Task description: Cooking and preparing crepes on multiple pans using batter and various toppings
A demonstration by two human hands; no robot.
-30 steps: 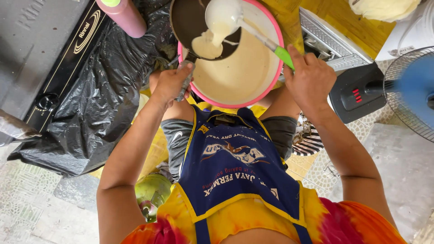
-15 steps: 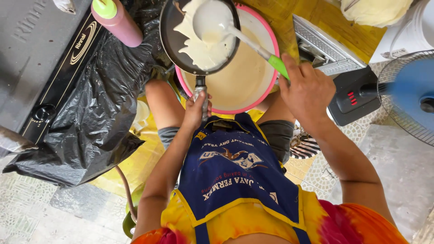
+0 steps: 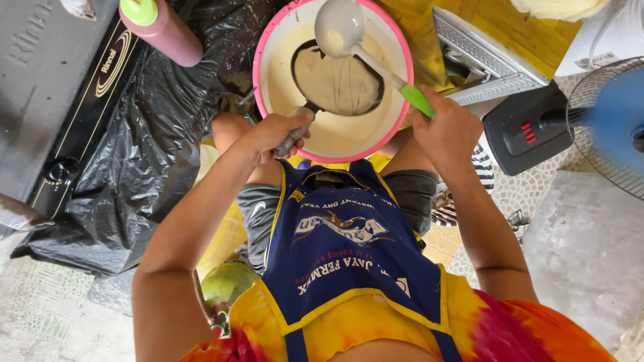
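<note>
My left hand grips the metal handle of a small dark frying pan. The pan is tilted over a pink-rimmed basin of pale batter, and a thin batter film coats it with streaks running down. My right hand holds the green handle of a white ladle, whose bowl hangs above the basin's far side. The basin rests between my knees, just beyond my blue apron.
A black gas stove lies at the left with black plastic sheeting beside it. A pink bottle with a green cap stands near the basin. A metal rack and a blue fan are at the right.
The pan, holding a pool of poured batter before, has swung right and tipped over the basin, leaving only a thin coat. The ladle has lifted clear of the pan.
</note>
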